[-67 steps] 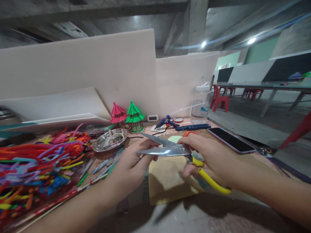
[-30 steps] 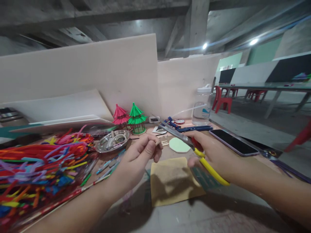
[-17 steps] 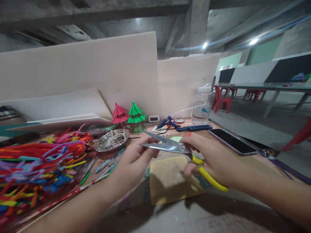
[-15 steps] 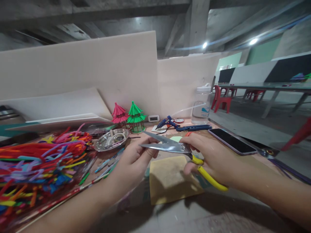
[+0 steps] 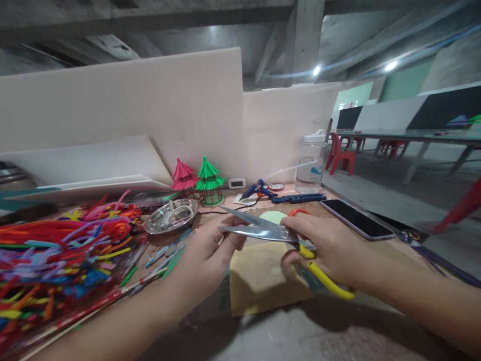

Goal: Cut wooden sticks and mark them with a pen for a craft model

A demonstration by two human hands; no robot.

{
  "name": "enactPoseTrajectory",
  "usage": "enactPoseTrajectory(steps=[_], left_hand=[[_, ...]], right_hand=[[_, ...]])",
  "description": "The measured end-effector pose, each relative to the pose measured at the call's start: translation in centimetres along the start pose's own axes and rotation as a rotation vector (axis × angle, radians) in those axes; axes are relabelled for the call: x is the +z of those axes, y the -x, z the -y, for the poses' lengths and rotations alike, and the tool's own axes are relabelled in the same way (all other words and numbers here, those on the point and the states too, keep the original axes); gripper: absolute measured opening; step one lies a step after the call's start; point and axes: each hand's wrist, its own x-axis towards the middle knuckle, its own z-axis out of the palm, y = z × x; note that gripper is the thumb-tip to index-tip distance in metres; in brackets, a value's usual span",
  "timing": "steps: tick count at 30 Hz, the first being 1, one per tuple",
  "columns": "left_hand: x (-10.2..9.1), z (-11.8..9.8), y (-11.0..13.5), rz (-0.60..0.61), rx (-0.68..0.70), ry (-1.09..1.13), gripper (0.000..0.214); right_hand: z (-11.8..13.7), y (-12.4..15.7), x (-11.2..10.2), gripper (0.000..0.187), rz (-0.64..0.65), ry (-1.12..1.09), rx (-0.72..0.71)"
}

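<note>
My right hand [image 5: 319, 235] is wrapped round the yellow handles of a pair of scissors [image 5: 266, 232], whose metal blades stand apart and point left. The fingers of my left hand [image 5: 216, 245] are pinched together at the blades; whatever they hold is hidden or too small to make out. Below both hands lies a yellowish square sheet [image 5: 268, 288] in shadow. A pale green round piece [image 5: 274, 216] shows behind the blades, with an orange-red ring-shaped part [image 5: 300, 213] beside it, partly covered by my right hand.
Colourful pipe cleaners [image 5: 67, 250] are heaped at left, beside a metal dish [image 5: 172, 216]. Behind stand red [image 5: 184, 175] and green [image 5: 209, 180] pavilion models, a small digital display [image 5: 236, 183], a blue glue gun [image 5: 257, 188] and a water bottle [image 5: 310, 163]. A phone [image 5: 356, 219] lies at right.
The scissor blades have closed slightly, and the right hand has dipped a little. The left hand keeps its pinch near the blades. The rest of the table looks the same.
</note>
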Motion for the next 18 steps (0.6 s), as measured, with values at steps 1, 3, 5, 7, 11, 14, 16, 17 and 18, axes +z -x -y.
enactPoseTrajectory(steps=[1, 3, 5, 7, 11, 14, 16, 17, 18], left_hand=[[0.0, 0.1, 0.0, 0.001, -0.012, 0.0, 0.03], [0.1, 0.2, 0.0, 0.002, -0.031, 0.006, 0.034], [0.2, 0.4, 0.0, -0.002, -0.043, 0.021, 0.037], [0.3, 0.6, -0.1, -0.012, -0.062, 0.038, 0.039], [0.4, 0.7, -0.2, -0.03, -0.123, 0.063, 0.029], [0.2, 0.3, -0.4, -0.049, -0.119, 0.083, 0.029], [0.0, -0.1, -0.6, -0.054, -0.091, 0.103, 0.031], [0.0, -0.2, -0.7, -0.054, -0.082, 0.121, 0.031], [-0.1, -0.3, -0.7, -0.056, -0.08, 0.146, 0.03]], right_hand=[[-0.1, 0.0, 0.0, 0.047, 0.006, 0.004, 0.002], [-0.2, 0.0, 0.0, 0.045, 0.02, 0.006, 0.016], [-0.3, -0.1, 0.0, 0.042, 0.027, 0.011, 0.03], [-0.3, -0.2, 0.0, 0.037, 0.022, 0.018, 0.039], [0.1, -0.3, -0.2, 0.027, 0.066, -0.016, 0.129], [0.7, -0.5, -0.5, 0.026, 0.11, -0.053, 0.247], [0.9, -0.8, -0.6, 0.026, 0.086, -0.114, 0.314], [0.9, -1.0, -0.6, 0.025, 0.064, -0.159, 0.339], [0.8, -1.1, -0.6, 0.025, 0.047, -0.209, 0.352]])
